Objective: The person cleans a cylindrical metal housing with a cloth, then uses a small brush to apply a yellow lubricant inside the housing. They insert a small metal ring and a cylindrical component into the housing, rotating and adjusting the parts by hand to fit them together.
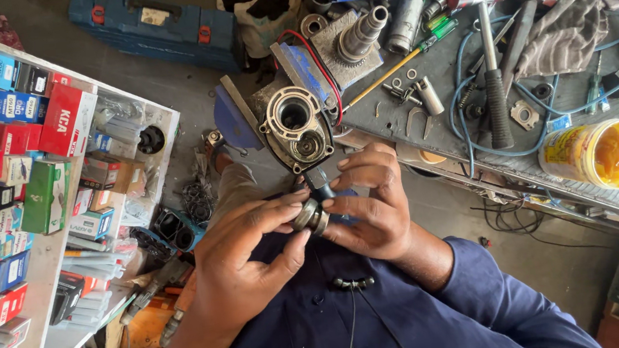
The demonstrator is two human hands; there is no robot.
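Both hands gripping a small metal ring near the body.
The left hand (244, 253) and right hand (372, 205) pinch the metal ring (309, 216) between curled fingertips, thumbs pressed in, wrists angled inward. A grey gear housing (294, 127) sits just beyond, beside the workbench (551, 89).

A hammer (495, 88) lies beside a yellow grease tub (598, 154).

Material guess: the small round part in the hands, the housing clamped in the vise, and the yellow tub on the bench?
Small round part: looks like steel, dull grey sheen, pinched between the left hand and right hand. Housing: probably cast aluminium, matte grey with grime and molded bores. Yellow tub: likely plastic, glossy thin wall, holding amber grease-like paste.
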